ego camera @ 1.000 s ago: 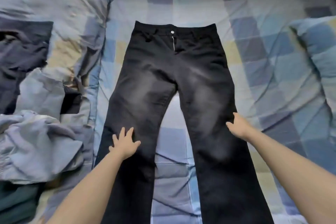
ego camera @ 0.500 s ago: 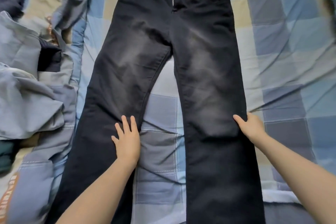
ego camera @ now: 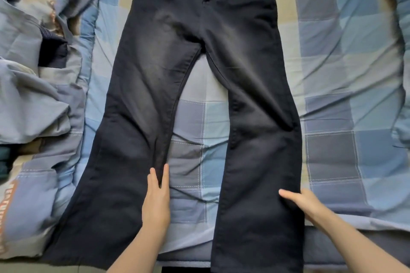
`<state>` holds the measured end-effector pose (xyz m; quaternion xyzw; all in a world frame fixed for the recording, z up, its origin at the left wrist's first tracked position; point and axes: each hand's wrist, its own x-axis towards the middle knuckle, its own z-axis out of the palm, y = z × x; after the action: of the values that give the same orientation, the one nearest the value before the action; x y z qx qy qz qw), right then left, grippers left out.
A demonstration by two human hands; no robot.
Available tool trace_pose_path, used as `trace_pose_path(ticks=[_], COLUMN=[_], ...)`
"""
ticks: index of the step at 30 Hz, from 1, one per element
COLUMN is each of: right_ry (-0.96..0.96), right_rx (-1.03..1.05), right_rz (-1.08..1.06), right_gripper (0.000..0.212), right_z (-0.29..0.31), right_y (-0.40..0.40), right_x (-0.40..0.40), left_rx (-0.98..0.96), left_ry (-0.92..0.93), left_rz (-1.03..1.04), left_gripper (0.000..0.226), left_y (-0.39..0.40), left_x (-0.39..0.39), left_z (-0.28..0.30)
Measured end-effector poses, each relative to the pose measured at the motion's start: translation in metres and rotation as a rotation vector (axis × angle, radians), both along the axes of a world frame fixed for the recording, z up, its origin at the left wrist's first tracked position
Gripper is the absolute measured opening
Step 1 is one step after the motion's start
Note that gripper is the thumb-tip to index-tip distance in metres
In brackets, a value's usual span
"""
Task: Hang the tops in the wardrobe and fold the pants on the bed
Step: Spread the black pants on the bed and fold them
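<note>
Pants: one pair, under two hands.

One pair of pants, two hands.

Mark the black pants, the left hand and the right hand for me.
black pants [ego camera: 199,35]: head view, faded thigh area.
left hand [ego camera: 156,201]: head view, back of the hand.
right hand [ego camera: 307,203]: head view, back of the hand.
</note>
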<state>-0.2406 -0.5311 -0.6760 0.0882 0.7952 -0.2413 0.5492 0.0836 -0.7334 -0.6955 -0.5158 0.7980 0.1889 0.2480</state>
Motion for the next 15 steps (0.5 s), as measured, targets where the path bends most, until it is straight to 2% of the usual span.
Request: trace_pose_path(ticks=[2, 7, 9, 11, 12, 13, 15], right_ry=[-0.003, -0.049, -0.061, -0.062, -0.077, -0.113, -0.213], right_rx=[0.015, 0.026, -0.009, -0.068, -0.097, -0.125, -0.186], right_rz=[0.050, -0.057, -0.067, -0.071, -0.072, -0.084, -0.111], right_gripper=[0.042, 0.036, 0.034, 0.033, 0.033, 0.033, 0.034], right_z=[0.003, 0.015, 0.022, 0.028, 0.031, 0.034, 0.038], right_y=[0.012, 0.020, 0.019, 0.021, 0.023, 0.024, 0.034], right_x=[0.010, 0.009, 0.009, 0.010, 0.012, 0.014, 0.016], left_rx=[0.027, 0.000, -0.036, -0.005, 0.138, 0.311, 0.625], left_ry=[-0.012, -0.110, -0.020, 0.207, 0.335, 0.386, 0.367], left_rz=[-0.058, -0.109, -0.088, -0.060, 0.108, 0.309, 0.515], left_gripper=[0.102, 0.073, 0.055, 0.039, 0.039, 0.042, 0.037], left_y=[0.010, 0.034, 0.053, 0.075, 0.083, 0.088, 0.100], left_x=[0.000, -0.018, -0.036, -0.050, -0.056, -0.063, -0.072], left_z=[0.008, 0.022, 0.030, 0.030, 0.030, 0.030, 0.023])
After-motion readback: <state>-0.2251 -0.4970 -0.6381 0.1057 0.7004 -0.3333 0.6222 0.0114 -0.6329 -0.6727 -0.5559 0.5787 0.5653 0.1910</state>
